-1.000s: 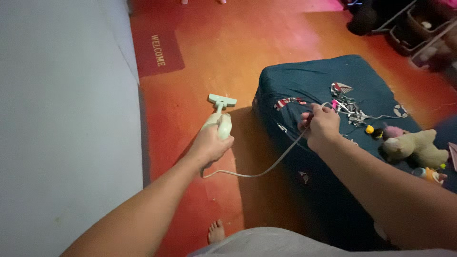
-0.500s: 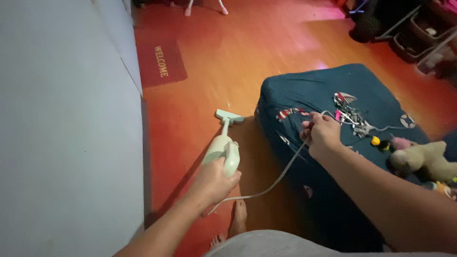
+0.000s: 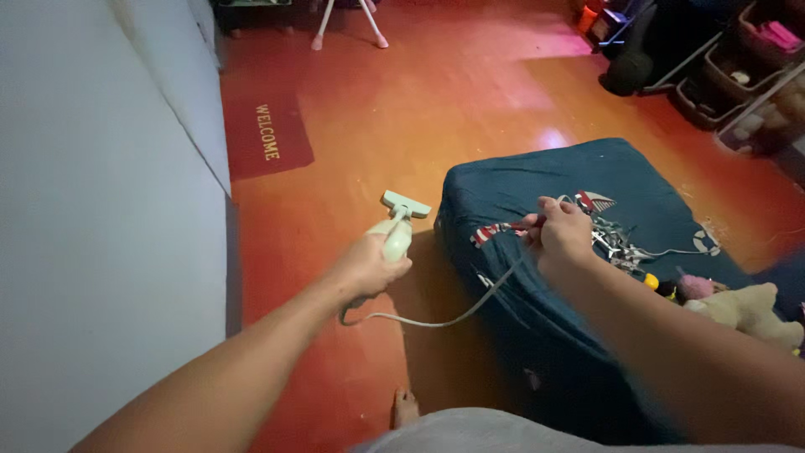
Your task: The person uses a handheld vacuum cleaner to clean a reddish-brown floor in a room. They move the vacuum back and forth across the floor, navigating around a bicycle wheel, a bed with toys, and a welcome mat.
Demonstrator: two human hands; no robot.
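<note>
The handheld vacuum (image 3: 394, 235), pale green with a flat, wide nozzle at its front, sits low over the orange floor (image 3: 436, 92) just to the nine o'clock side of the mattress corner, its nozzle pointing toward twelve o'clock. The left hand (image 3: 366, 267) has its grip clamped around the vacuum's rear body, fingers wrapped over the top, the forearm running back toward seven o'clock.

From under that hand a pale cord (image 3: 436, 320) loops down across the floor, then climbs toward two o'clock up the side of the mattress (image 3: 545, 172), which wears a dark blue fitted sheet with a nautical print. The right hand (image 3: 560, 235) rests on the mattress top near its nine o'clock edge, its grip closed on the upper part of the cord, fingers curled together around it.

Beyond the right hand, toward three o'clock, the cord carries on in a loose tangle across the sheet. At four o'clock from that hand, a beige stuffed animal (image 3: 750, 312) lies on the mattress with a few small bright toys just beside it.

A bare foot (image 3: 406, 408) shows on the floor at six o'clock from the vacuum. A dark red doormat (image 3: 267, 134) lies against the grey wall (image 3: 92, 235) at eleven o'clock. At one o'clock, far back, dark racks and baskets (image 3: 713, 75) stand along the room's edge.
</note>
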